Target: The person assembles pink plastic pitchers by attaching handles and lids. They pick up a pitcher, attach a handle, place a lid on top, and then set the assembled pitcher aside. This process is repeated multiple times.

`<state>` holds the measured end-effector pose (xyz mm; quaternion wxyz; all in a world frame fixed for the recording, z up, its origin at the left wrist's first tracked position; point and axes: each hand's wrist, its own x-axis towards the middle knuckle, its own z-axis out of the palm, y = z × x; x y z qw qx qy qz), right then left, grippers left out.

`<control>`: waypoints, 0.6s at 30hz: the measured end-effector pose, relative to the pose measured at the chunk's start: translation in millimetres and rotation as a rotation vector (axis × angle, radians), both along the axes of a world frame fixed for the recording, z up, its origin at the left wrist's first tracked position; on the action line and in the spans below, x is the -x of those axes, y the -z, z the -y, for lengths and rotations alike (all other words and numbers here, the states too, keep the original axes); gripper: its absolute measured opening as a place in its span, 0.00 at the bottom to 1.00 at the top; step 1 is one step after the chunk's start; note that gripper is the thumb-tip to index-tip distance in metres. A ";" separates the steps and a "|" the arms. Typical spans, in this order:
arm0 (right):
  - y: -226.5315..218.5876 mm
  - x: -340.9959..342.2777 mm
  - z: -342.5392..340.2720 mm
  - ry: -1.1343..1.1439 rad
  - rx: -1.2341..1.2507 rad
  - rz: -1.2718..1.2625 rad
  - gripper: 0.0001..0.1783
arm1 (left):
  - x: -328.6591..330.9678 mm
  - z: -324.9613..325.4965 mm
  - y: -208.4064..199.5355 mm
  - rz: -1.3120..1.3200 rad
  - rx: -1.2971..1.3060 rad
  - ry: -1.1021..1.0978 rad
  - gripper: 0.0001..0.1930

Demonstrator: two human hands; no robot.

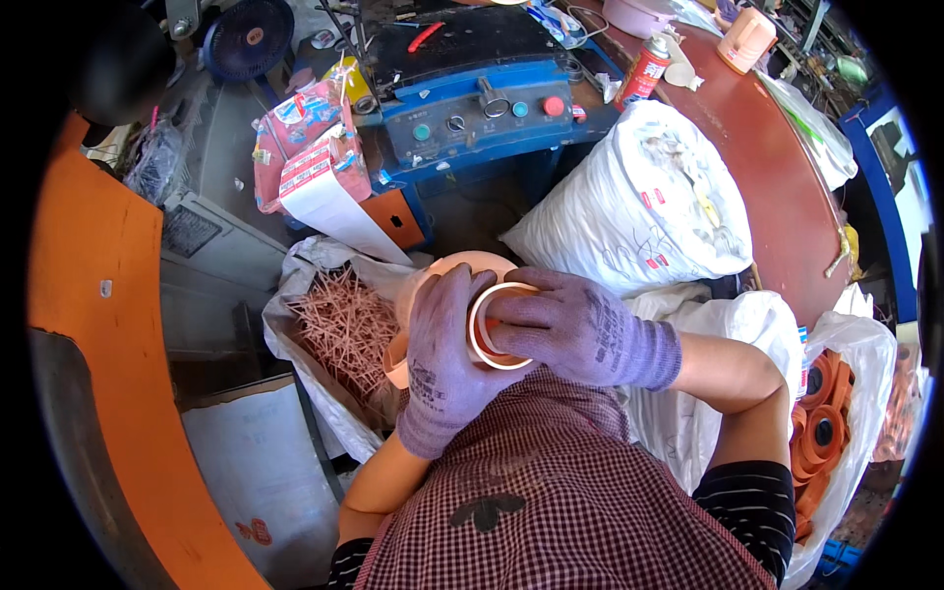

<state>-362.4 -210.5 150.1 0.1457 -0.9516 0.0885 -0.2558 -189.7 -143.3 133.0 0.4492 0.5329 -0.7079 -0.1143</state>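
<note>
- The left purple-gloved hand (442, 339) curls its fingers around a round, hollow, cream-rimmed piece (474, 332), before the red-checked fabric apron (551, 472).
- The right purple-gloved hand (580, 332) has fingers inside the piece; whether they grip anything cannot be told.
- A rounded peach plastic vessel (472, 261) shows behind.

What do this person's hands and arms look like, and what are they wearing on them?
The left hand and right hand wear purple fabric gloves with dark printed markings and snug cuffs. Black fabric sleeves with thin white stripes leave both forearms bare.
</note>
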 end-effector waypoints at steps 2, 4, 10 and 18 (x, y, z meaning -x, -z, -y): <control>-1.4 0.6 0.9 -0.011 0.030 -0.008 0.16 | -0.2 0.4 3.6 -0.023 0.006 -0.005 0.42; 0.1 -0.5 1.1 -0.002 0.041 -0.004 0.16 | 0.7 0.8 5.0 -0.031 0.012 -0.013 0.42; 0.2 -5.8 -4.9 0.088 0.140 -0.072 0.18 | 1.4 2.7 3.7 0.012 0.047 -0.019 0.42; 11.1 8.7 13.5 0.013 -0.747 -0.161 0.17 | 0.6 4.6 7.1 0.023 -0.001 0.018 0.45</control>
